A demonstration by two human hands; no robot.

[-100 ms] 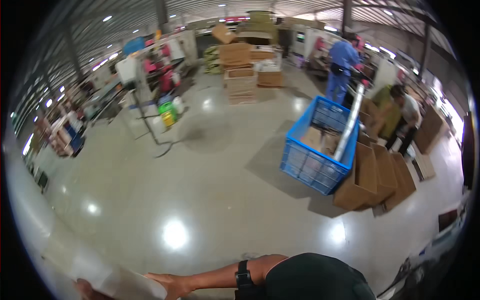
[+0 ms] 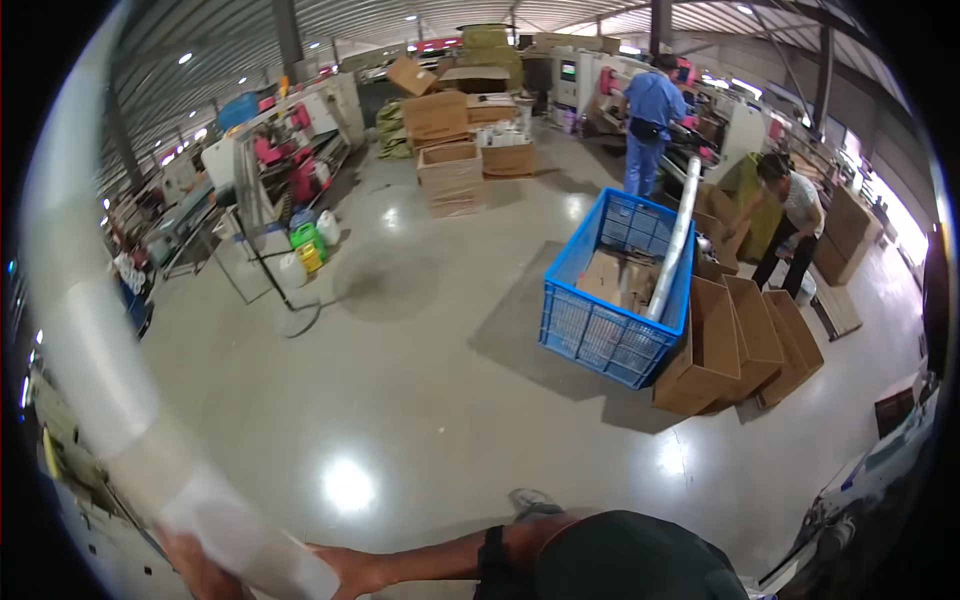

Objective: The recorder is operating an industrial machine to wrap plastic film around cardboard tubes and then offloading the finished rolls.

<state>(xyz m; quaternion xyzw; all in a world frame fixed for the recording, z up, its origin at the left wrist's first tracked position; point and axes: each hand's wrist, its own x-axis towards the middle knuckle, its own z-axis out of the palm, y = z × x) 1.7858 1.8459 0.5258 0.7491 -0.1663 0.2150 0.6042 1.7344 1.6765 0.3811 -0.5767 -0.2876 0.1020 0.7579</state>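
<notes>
A long whitish tube (image 2: 120,410) with paler and duller bands runs up the left side, slanting from the bottom edge toward the top. My left hand (image 2: 205,568) is closed about its lower part, partly cut off by the bottom edge. At the tube's lower end my right hand (image 2: 345,571) presses against it, thumb side showing and its other fingers hidden. My right arm, with a black strap, reaches across from a dark sleeve (image 2: 630,560).
A blue plastic crate (image 2: 612,335) holds cardboard and a long silvery tube (image 2: 675,240). Open cartons (image 2: 702,350) lean beside it. Two people work at the right. Stacked boxes (image 2: 450,180) stand farther back, and a thin metal stand (image 2: 262,260) and jugs (image 2: 308,245) are at the left.
The tube has swung up from low at the left to a steeper slant, both hands staying on it. The view has shifted, and a grey shoe now shows beyond my right arm.
</notes>
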